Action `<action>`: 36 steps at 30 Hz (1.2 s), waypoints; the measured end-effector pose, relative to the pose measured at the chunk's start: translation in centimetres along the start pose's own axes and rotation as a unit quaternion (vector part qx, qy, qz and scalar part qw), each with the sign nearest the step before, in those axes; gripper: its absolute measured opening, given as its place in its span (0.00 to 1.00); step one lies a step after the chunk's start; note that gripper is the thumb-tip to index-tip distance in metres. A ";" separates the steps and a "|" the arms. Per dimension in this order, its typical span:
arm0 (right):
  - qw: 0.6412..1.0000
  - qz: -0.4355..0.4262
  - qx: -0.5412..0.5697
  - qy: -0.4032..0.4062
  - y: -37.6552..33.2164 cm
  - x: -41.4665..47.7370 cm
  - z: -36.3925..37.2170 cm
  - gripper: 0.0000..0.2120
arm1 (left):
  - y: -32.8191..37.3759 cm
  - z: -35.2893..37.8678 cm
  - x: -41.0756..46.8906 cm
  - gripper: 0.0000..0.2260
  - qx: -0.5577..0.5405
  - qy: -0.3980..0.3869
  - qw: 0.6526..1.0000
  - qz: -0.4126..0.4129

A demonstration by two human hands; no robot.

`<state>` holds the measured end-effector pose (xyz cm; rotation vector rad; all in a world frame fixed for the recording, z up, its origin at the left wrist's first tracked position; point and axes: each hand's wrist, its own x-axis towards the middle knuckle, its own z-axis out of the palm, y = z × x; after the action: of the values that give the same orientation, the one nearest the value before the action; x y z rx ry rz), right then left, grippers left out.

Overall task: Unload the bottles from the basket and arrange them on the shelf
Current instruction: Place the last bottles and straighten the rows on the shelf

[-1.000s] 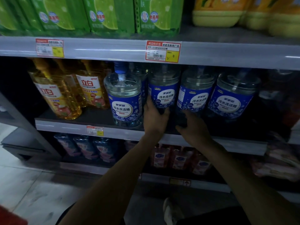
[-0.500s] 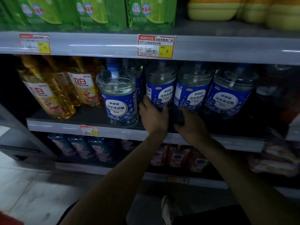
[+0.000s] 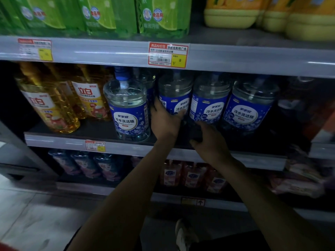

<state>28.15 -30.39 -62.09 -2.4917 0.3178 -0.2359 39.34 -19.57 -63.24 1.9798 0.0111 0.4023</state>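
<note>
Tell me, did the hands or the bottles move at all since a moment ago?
Hardly anything moved. The left hand still grips the clear plastic bottle with the blue label, and the right hand stays low by its base. Nothing on the grey shelf shifted.

red-yellow price tag [image 3: 167,54]; white shoe [image 3: 184,236] on pale tiled floor [image 3: 36,214].

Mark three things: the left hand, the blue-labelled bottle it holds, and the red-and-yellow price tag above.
Left hand [image 3: 165,123]: head view, back of the hand.
Clear blue-labelled plastic bottle [image 3: 176,89]: head view, clear shoulder above the label.
Red-and-yellow paper price tag [image 3: 167,54]: head view, tag's centre.
</note>
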 end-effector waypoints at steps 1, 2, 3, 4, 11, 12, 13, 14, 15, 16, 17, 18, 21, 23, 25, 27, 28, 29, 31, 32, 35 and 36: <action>1.000 0.001 0.001 0.002 0.0 0.0 -0.1 0.32 | 0.1 -0.1 0.2 0.45 0.005 -0.001 1.000 -0.004; 1.000 0.003 0.003 0.003 0.0 -0.1 -0.2 0.32 | 0.1 -0.1 0.2 0.43 0.000 -0.001 1.000 -0.009; 1.000 0.002 0.005 0.004 0.0 -0.2 -0.3 0.32 | 0.2 -0.1 0.1 0.42 -0.012 -0.001 1.000 -0.011; 1.000 0.002 0.007 0.004 -0.1 -0.2 -0.3 0.32 | 0.3 -0.1 0.0 0.40 -0.026 0.001 1.000 -0.012; 0.999 0.001 0.031 0.012 -1.0 -0.4 -0.5 0.32 | 1.3 -0.4 -1.6 0.37 -0.061 0.030 0.997 -0.035; 0.999 0.000 0.041 0.015 -1.3 -0.5 -0.6 0.32 | 1.6 -0.5 -2.0 0.38 -0.055 0.037 0.997 -0.034; 0.998 -0.001 0.052 0.019 -1.5 -0.5 -0.7 0.32 | 1.8 -0.8 -2.4 0.38 -0.046 0.040 0.998 -0.034; 0.998 0.000 0.064 0.021 -1.7 -0.5 -0.8 0.32 | 2.0 -1.0 -2.7 0.38 -0.032 0.039 0.998 -0.032; 0.997 0.000 0.077 0.024 -1.9 -0.6 -0.9 0.31 | 2.1 -1.2 -3.1 0.38 -0.014 0.034 0.999 -0.027; 0.996 0.001 0.089 0.025 -2.1 -0.6 -1.0 0.30 | 2.1 -1.4 -3.4 0.38 0.004 0.025 0.999 -0.020; 0.995 -0.001 0.098 0.026 -2.3 -0.7 -1.1 0.28 | 2.1 -1.6 -3.8 0.39 0.016 0.016 1.000 -0.012; 0.994 -0.001 0.108 0.025 -2.4 -0.8 -1.2 0.26 | 2.1 -1.9 -4.1 0.39 0.023 0.008 1.000 -0.007; 0.989 0.009 0.150 0.019 -2.9 -1.0 -1.4 0.24 | 1.9 -2.6 -5.0 0.38 0.019 -0.011 1.000 -0.009; 0.983 0.026 0.180 0.012 -3.3 -1.1 -1.5 0.24 | 1.8 -3.0 -5.2 0.37 0.007 -0.029 0.999 -0.014; 0.977 0.042 0.209 0.005 -3.6 -1.0 -1.7 0.23 | 1.8 -3.7 -5.2 0.38 -0.015 -0.049 0.999 -0.018; 0.972 0.051 0.230 0.012 -3.7 -1.0 -2.0 0.24 | 1.7 -4.3 -5.0 0.40 -0.037 -0.067 0.997 -0.014; 0.970 0.054 0.235 0.019 -3.6 -1.0 -2.2 0.24 | 1.6 -4.6 -4.9 0.40 -0.044 -0.072 0.996 -0.011; 0.969 0.055 0.240 0.026 -3.6 -1.0 -2.3 0.23 | 1.6 -4.8 -4.9 0.39 -0.045 -0.075 0.996 -0.008; 0.965 0.060 0.251 0.034 -3.4 -1.1 -2.4 0.22 | 1.4 -5.0 -4.9 0.39 -0.045 -0.081 0.996 0.000; 0.962 0.064 0.261 0.038 -3.5 -1.1 -2.4 0.23 | 1.3 -5.1 -4.9 0.38 -0.051 -0.083 0.995 0.005; 0.947 0.074 0.309 0.057 -3.7 -1.0 -2.6 0.24 | 0.9 -5.4 -5.2 0.37 -0.073 -0.086 0.993 0.023; 0.940 0.072 0.327 0.064 -3.7 -0.9 -2.7 0.25 | 0.7 -5.5 -5.3 0.37 -0.079 -0.088 0.992 0.031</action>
<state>27.22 -28.73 -57.83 -1.7924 0.3986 -0.3755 32.60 -16.02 -62.01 1.8554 -0.1892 0.2594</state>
